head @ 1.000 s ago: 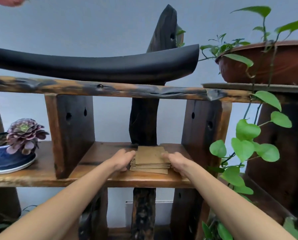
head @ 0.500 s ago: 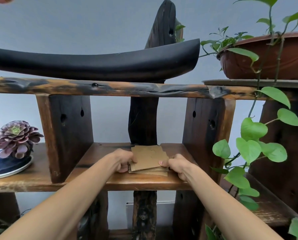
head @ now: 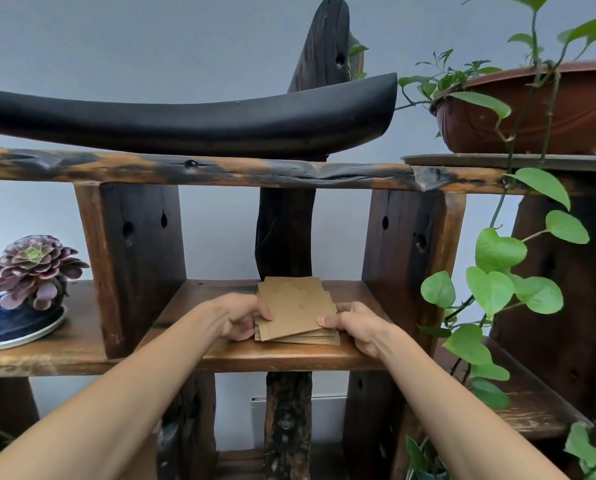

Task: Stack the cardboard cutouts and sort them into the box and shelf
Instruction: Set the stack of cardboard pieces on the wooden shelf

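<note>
The stack of cardboard cutouts (head: pixel 294 311) is already parked on the wooden shelf (head: pixel 289 356), pinched at its sides by the left hand (head: pixel 242 317) and right hand (head: pixel 353 323), fingers clamped on the edges. Squaring it up looks like what's left here; no box is seen. No writing or labels can be read.

This looks like a lived-in home corner given over to display, not a workplace. A rustic dark-stained timber shelf unit (head: pixel 289 355) with knotty, scorched-looking boards stands against a plain pale grey wall (head: pixel 151 39). On it sit a purple rosette succulent (head: pixel 37 261) in a glazed blue ceramic pot (head: pixel 9 320) on a white saucer, a reddish-brown plastic planter (head: pixel 531 112) trailing heart-shaped green vine leaves (head: pixel 497 271), and a long curved black wooden ornament (head: pixel 192 123)
</note>
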